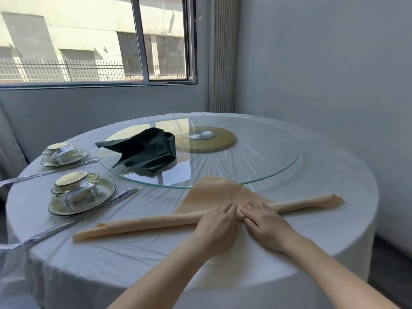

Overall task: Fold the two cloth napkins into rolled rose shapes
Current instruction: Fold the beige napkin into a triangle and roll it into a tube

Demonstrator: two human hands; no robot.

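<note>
A peach cloth napkin point(214, 192) lies on the white tablecloth near me. Its near edge is rolled into a long tube running from lower left to upper right, and a triangular flap points away toward the glass turntable. My left hand point(217, 226) and my right hand point(265, 224) rest side by side on the middle of the roll, fingers straight and pressing down on it. A dark green napkin point(145, 150) lies crumpled on the glass turntable point(267, 161), apart from both hands.
Two place settings of stacked glass dishes point(80, 192) point(64, 153) stand at the left, each with wrapped chopsticks point(116, 200) beside it. A gold disc with a metal hub point(207, 139) sits under the turntable. Walls and a window close in behind the round table point(334, 219).
</note>
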